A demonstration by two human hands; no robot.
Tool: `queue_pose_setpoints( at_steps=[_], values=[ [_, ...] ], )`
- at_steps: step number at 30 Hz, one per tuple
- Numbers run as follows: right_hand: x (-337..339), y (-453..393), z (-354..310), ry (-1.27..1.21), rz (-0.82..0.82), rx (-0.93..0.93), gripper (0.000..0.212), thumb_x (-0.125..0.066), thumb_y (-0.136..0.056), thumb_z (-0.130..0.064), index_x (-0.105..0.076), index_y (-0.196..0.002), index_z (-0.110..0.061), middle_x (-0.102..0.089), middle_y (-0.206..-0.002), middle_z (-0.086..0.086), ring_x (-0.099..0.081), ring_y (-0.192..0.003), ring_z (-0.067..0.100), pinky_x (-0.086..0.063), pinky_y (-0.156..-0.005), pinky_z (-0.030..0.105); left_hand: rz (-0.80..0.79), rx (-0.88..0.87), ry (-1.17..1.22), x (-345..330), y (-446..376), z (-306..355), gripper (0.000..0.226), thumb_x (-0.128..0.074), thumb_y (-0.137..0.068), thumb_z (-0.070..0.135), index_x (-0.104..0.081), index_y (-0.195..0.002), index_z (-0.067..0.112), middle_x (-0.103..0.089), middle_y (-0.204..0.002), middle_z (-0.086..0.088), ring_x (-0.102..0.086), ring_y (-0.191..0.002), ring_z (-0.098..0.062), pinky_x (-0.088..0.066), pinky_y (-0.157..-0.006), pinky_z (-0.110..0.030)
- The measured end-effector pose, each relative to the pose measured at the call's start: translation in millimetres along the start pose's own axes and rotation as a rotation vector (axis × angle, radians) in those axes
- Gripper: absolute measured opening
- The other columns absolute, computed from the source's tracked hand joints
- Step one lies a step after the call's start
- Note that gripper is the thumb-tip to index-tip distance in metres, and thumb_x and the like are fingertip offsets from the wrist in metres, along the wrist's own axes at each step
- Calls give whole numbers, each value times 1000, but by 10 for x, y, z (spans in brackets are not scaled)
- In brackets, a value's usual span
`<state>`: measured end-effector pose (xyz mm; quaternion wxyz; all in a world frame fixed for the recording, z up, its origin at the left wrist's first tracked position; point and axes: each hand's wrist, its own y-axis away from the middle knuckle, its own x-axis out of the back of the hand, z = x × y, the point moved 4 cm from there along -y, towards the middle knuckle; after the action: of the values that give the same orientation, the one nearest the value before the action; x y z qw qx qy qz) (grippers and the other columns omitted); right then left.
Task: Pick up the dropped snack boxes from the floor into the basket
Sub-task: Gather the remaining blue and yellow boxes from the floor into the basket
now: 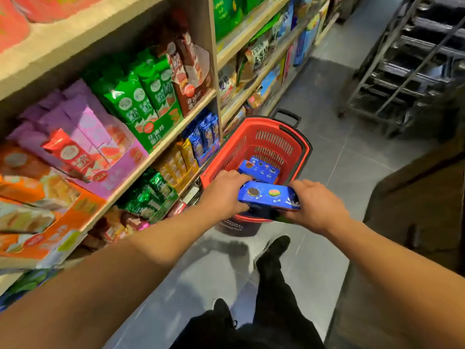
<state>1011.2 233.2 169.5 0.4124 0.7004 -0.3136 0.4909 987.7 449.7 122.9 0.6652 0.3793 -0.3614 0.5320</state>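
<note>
There is a single view, from a wide-angle camera worn on the person's head. It looks forward and steeply down along a shop aisle. Both forearms reach in from the bottom edge toward the centre, close to the lens and large in the frame. The floor (327, 157) and the person's legs fill the lower middle, shelves (161, 149) bend across the left, and a metal rack (392, 79) stands upper right.

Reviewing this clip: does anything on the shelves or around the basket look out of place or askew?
One thing: a red snack packet lies tilted on top of the purple display carton, unlike the packs lined up around it. Otherwise both hands hold a blue snack box over the red basket, where another blue box lies flat.
</note>
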Motion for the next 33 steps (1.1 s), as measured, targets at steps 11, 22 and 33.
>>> queue_pose_setpoints(
  at_steps=[11, 22, 33],
  values=[
    [-174, -2158, 1202, -105, -63, -5, 59, -70, -75, -52, -53, -120, -18, -56, -112, 6, -56, -104, 32, -51, -83, 41, -28, 92, -74, -308, -2394, -376, 54, -75, -61, 32, -61, -113, 24, -62, -103, -3, -55, -102, -29, -45, -88, -36],
    [-1182, -3990, 2081, -171, -143, -81, 52, -72, -75, -44, -54, -114, -14, -57, -105, 12, -55, -96, 36, -50, -81, 43, -169, 79, -78, -1346, -4247, -1289, 67, -74, -59, 26, -57, -122, 15, -57, -112, -10, -51, -109, -32, -40, -98, -39],
    [-2997, -5281, 2588, -286, -188, -251, 53, -74, -75, -41, -53, -114, -12, -58, -109, 14, -54, -102, 36, -49, -79, 41, -222, 14, -117, -2994, -5393, -2474, 56, -67, -59, 17, -59, -114, 14, -57, -105, -8, -49, -104, -33, -45, -90, -43]
  ],
)
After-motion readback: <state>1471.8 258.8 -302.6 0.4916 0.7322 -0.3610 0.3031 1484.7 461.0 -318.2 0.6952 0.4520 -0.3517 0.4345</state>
